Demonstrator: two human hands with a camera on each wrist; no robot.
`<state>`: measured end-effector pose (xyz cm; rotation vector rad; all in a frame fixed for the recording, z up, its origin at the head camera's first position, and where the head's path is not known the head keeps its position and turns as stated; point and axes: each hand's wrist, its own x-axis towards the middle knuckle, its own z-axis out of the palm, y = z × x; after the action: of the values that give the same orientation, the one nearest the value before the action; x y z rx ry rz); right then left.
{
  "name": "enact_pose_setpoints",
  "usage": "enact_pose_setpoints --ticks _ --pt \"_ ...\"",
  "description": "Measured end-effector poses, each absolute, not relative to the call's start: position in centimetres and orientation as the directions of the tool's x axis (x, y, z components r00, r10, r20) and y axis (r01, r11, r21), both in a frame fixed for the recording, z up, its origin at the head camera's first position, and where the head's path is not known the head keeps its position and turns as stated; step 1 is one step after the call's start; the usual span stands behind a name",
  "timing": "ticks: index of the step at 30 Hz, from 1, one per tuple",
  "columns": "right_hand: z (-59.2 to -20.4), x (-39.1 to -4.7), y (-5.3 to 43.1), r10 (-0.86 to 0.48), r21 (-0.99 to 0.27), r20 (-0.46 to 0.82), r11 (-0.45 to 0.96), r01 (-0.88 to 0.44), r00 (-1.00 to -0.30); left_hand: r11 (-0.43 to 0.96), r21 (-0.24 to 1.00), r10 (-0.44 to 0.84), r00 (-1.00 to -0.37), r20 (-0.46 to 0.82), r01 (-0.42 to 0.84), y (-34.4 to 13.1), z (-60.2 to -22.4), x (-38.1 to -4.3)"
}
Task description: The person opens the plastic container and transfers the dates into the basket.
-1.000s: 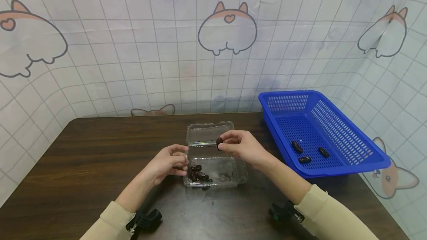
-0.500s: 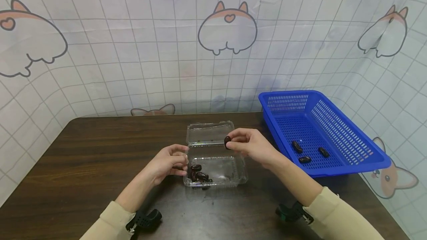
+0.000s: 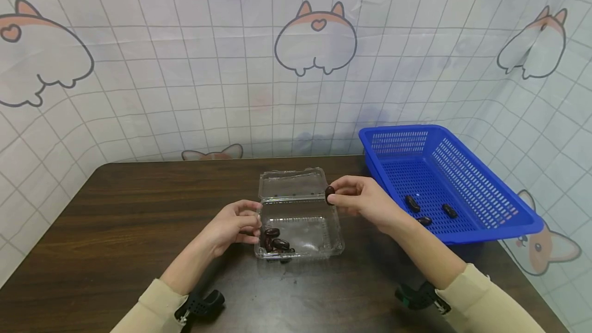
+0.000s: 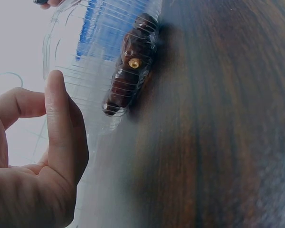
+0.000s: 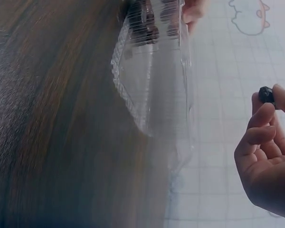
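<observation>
Several dark brown dates [image 3: 280, 244] lie bunched in the left front of a clear plastic clamshell box [image 3: 305, 230], whose lid [image 3: 292, 185] is folded back. My left hand [image 3: 237, 224] holds the box's left side between thumb and fingers; in the left wrist view the thumb [image 4: 61, 123] lies along the outer wall. Above the box's right back corner my right hand [image 3: 365, 199] pinches one date [image 3: 330, 194] between thumb and fingertips. The right wrist view shows that date [image 5: 266, 94] raised away from the box.
A blue plastic basket [image 3: 462, 168] stands at the right, with a few dates [image 3: 449, 211] on its floor; my right forearm partly hides one. The dark wooden table [image 3: 139, 204] extends left of the box. A patterned wall covering [image 3: 208, 91] rises behind.
My right hand has moved right with the date, from over the box's middle to its right edge, nearer the basket. The left hand and box have stayed in place.
</observation>
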<state>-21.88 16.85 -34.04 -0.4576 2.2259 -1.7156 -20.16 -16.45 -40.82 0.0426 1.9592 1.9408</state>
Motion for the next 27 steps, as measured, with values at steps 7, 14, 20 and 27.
enact_pose_setpoints --ticks 7,14,20,27 --pt "-33.4 -21.5 18.1 -0.404 -0.963 -0.056 0.265 -0.058 -0.913 0.045 0.971 0.286 -0.928 -0.238 -0.235 -16.5 -40.7 -20.1" --pt "-32.7 -21.3 19.9 -0.384 -0.955 -0.056 0.29 -0.063 -0.922 0.046 0.97 0.283 -0.928 -0.243 -0.24 -16.4 -40.5 -20.1" --pt "-32.3 -20.9 21.5 -0.353 -0.957 -0.05 0.285 -0.056 -0.934 0.047 0.97 0.281 -0.928 -0.244 -0.24 -16.3 -40.5 -20.1" --pt "-32.2 -20.5 23.5 -0.298 -0.957 -0.055 0.288 -0.034 -0.953 0.043 0.97 0.281 -0.929 -0.241 -0.239 -16.1 -40.6 -20.2"
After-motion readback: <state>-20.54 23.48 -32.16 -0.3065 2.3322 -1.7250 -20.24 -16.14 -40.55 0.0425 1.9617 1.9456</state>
